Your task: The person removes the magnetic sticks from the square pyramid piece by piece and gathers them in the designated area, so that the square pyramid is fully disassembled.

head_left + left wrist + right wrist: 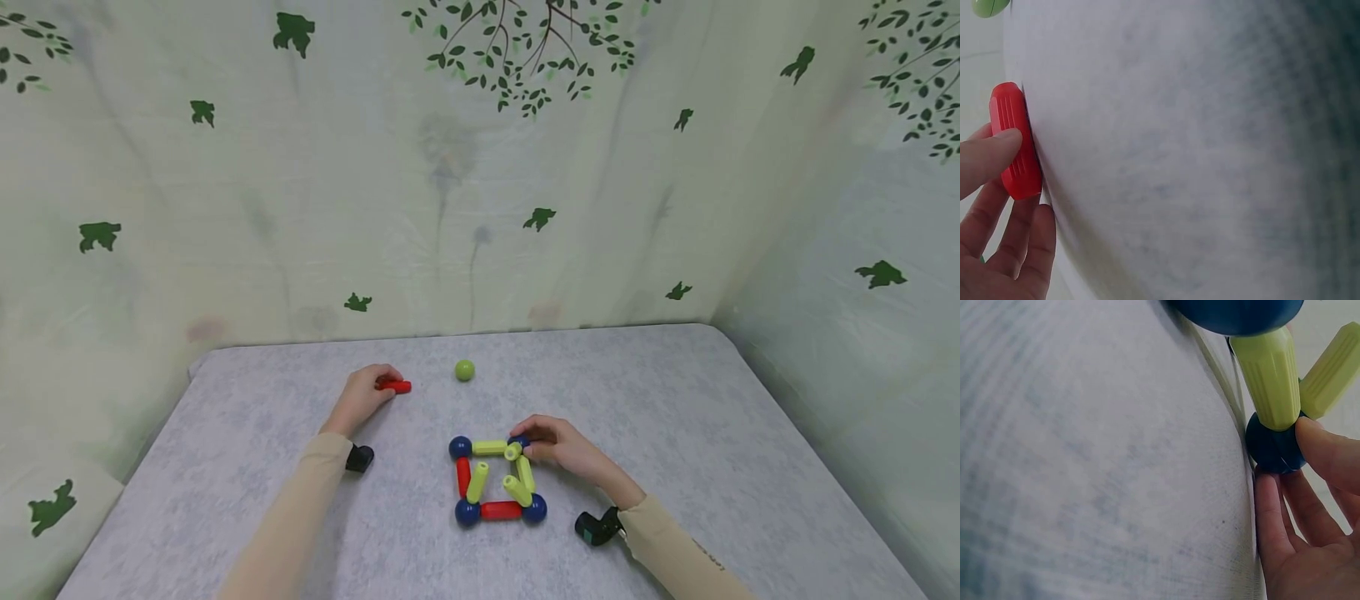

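Note:
A red ribbed rod point(395, 387) lies between the thumb and fingers of my left hand point(369, 392), at the table's back left. In the left wrist view the thumb presses on the side of the red rod point(1015, 140). My right hand point(562, 446) pinches the back right blue ball point(1275, 447) of a square frame. That frame joins blue balls with red rods point(500, 511) along the front and left, and yellow-green rods point(490, 447) along the back and right. Further yellow-green rods point(477, 482) rise from three of its balls; the back left ball point(461, 447) bears none.
A light green ball point(465, 370) stands alone near the back of the table point(637, 383), right of my left hand. Behind the table hangs a pale cloth point(360, 208) with leaf prints. Each wrist wears a small black camera point(597, 528).

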### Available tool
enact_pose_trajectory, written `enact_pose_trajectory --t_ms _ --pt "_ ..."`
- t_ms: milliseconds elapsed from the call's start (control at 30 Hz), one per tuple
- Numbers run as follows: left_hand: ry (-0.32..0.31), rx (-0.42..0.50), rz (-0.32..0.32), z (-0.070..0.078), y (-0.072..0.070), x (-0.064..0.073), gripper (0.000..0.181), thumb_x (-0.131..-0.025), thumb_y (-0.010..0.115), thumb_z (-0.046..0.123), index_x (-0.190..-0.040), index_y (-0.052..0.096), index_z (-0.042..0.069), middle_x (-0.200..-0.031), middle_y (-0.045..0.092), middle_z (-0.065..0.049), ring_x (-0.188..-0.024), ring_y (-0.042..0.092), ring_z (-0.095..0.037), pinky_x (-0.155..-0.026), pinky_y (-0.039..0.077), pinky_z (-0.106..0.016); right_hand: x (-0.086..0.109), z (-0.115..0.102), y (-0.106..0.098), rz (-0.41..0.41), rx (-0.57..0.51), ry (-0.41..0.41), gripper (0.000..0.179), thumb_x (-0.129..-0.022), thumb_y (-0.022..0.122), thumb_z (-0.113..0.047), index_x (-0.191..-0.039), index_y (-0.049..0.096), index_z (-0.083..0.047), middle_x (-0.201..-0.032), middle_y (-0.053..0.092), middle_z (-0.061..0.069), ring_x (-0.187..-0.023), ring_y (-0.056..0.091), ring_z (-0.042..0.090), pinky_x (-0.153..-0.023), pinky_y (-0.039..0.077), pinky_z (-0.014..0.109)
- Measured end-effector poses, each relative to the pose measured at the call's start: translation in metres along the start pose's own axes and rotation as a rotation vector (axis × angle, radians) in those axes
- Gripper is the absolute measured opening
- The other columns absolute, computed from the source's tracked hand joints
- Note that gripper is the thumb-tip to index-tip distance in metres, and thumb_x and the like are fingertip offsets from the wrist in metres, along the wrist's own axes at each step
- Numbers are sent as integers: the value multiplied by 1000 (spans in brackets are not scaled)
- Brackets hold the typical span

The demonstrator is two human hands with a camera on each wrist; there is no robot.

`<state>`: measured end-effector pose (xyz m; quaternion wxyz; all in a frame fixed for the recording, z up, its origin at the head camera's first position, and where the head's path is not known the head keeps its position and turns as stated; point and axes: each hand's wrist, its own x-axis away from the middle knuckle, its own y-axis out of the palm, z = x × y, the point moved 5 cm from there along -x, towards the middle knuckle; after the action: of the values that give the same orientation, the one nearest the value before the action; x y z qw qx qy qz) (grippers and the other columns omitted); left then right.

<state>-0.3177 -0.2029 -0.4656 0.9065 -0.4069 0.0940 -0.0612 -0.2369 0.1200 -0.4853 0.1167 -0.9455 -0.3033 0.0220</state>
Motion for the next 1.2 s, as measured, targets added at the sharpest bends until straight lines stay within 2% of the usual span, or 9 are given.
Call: enact_pose_trajectory --t_ms 267,333,400,500,633,800,867,1033,1200 --pt "-59 79 -10 0 -2 6 27 -86 64 -5 -113 63 1 -117 59 -19 -104 56 -35 -88 47 -48 1 -1 -1 -4 8 -12 27 -95 55 -1 -122 58 2 -120 58 17 -109 55 28 -87 47 30" --pt "-53 99 0 3 -3 10 28 -86 64 -4 -114 63 2 -119 58 -18 -106 55 -35 -89 46 -48 1 -1 -1 -1 7 -6 27 -95 55 -1 -122 58 1 -120 58 15 -109 55 27 -87 47 30" --pt "-21 129 7 10 -4 15 29 -86 65 -4 -115 63 2 -118 59 -17 -107 55 -34 -90 46 -49 1 -1 -1 2 7 0 27 -95 56 -1 -121 58 0 -120 58 14 -109 55 26 -87 47 30" --pt "82 174 7 28 -2 26 30 -85 67 -4 -114 63 2 -115 62 -15 -108 55 -34 -92 45 -49 1 0 -1 4 7 4 27 -95 55 0 -122 58 1 -120 58 14 -108 55 25 -86 47 29" --pt "200 258 -81 56 9 47 30 -87 66 -2 -116 62 1 -115 62 -15 -106 57 -34 -90 48 -44 -1 3 -1 6 13 7 28 -95 54 2 -122 57 3 -119 58 15 -108 55 27 -85 47 28" --pt "265 332 -293 91 30 76 31 -89 66 4 -119 59 0 -115 62 -15 -104 59 -32 -89 49 -39 -3 5 0 3 12 6 27 -94 54 2 -122 58 3 -119 58 16 -109 55 28 -86 47 29" --pt "274 352 -362 103 37 86 31 -89 66 4 -119 58 1 -115 61 -14 -103 59 -30 -89 49 -38 0 -3 1 1 9 4 27 -94 54 3 -121 57 5 -118 58 17 -109 55 30 -85 47 29" --pt "246 375 -435 118 53 102 31 -89 68 7 -118 58 6 -114 62 -8 -101 60 -28 -88 50 -37 0 -3 1 2 3 6 27 -95 54 1 -121 58 3 -119 58 17 -109 55 28 -86 47 30" --pt "174 341 -430 122 69 113 34 -89 69 13 -118 54 13 -109 59 2 -96 59 -18 -83 51 -33 -2 5 -2 1 14 -4 26 -95 56 -3 -121 59 -1 -119 59 12 -108 56 24 -86 47 30"
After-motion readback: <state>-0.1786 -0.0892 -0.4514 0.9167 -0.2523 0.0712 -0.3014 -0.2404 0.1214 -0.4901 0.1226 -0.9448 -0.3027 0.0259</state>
